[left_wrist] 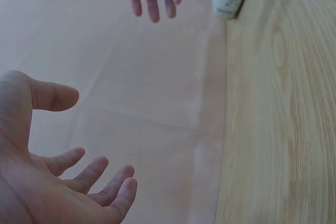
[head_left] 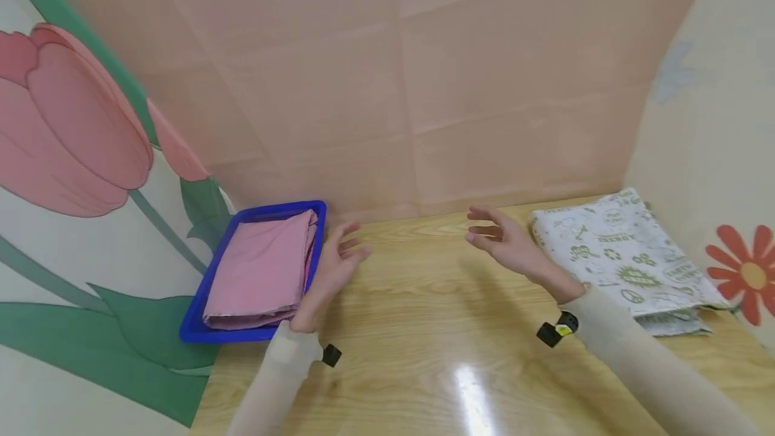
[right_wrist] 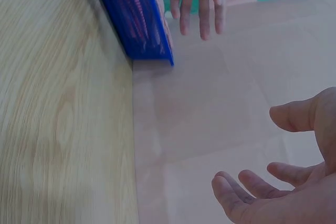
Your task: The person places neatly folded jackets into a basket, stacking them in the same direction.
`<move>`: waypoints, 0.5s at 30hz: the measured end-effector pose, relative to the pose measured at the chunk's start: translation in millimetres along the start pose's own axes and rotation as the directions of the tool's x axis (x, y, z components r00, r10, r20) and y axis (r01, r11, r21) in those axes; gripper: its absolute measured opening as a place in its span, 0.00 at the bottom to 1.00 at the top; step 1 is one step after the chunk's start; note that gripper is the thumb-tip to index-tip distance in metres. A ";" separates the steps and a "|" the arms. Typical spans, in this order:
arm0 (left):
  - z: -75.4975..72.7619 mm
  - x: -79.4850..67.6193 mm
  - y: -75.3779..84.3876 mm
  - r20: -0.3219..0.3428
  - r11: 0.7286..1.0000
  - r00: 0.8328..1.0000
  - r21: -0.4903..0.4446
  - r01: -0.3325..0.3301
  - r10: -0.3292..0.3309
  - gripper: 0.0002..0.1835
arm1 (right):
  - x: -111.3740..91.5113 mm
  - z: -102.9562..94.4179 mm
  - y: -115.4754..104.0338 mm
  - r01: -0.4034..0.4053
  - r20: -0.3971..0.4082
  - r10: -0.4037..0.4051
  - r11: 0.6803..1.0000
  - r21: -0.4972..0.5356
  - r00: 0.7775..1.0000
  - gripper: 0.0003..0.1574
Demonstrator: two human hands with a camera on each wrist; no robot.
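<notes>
My left hand [head_left: 336, 262] is held over the wooden table with its fingers relaxed and nothing in them. Just left of it lies a folded pink cloth [head_left: 262, 268] inside a blue plastic basket [head_left: 195, 318]. My right hand [head_left: 507, 242], also bare and loosely spread, hovers on the other side, palm turned toward the left one. Nearest to it is a folded white cloth [head_left: 617, 247] with green printed drawings and lettering. In the left wrist view the left hand [left_wrist: 63, 177] shows thumb and fingers apart; the right wrist view shows the same of the right hand [right_wrist: 289, 182].
A wooden table [head_left: 412, 328] spreads between and below the hands. Behind it rises a creased pinkish-beige sheet [head_left: 399, 99]. Walls with a painted tulip [head_left: 91, 126] on the left and a red flower [head_left: 753, 276] on the right flank the table.
</notes>
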State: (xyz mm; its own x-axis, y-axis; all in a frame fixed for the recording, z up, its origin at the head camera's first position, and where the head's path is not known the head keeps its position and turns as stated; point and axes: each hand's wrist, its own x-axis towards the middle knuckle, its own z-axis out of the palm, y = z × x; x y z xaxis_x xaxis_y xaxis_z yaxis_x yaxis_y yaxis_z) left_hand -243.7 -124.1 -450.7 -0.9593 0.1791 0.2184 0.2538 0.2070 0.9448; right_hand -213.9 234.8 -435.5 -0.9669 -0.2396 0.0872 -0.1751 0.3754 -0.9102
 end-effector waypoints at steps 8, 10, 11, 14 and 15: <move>19.9 1.7 0.9 0.062 1.000 0.998 -0.025 0.002 0.000 0.33 | -14.5 -27.8 4.3 -0.018 -0.035 0.016 0.998 -0.055 0.999 0.44; 25.2 1.4 1.1 0.074 0.999 0.997 -0.038 0.004 -0.001 0.33 | -17.8 -35.1 6.6 -0.014 -0.049 0.011 0.998 -0.065 0.999 0.44; 27.9 1.2 1.0 0.077 0.999 0.997 -0.042 -0.001 0.004 0.33 | -19.2 -38.3 8.2 -0.013 -0.057 0.009 0.998 -0.065 0.998 0.44; 35.7 0.8 0.1 0.083 0.999 0.997 -0.051 -0.003 0.008 0.34 | -23.5 -47.5 14.1 -0.014 -0.080 0.008 0.997 -0.074 0.997 0.44; 38.2 1.1 -0.9 0.087 0.999 0.996 -0.053 -0.006 0.010 0.34 | -24.8 -49.9 15.8 -0.014 -0.086 0.007 0.997 -0.075 0.996 0.45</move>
State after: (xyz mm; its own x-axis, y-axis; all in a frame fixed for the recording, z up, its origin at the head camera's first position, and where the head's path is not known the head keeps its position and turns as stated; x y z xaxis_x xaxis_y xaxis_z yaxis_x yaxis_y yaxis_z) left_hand -240.2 -87.4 -460.6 -0.9422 0.2640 0.2063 0.2524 0.1543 0.9552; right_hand -202.0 291.4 -431.9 -0.9806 -0.1589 0.1149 -0.1750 0.4447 -0.8784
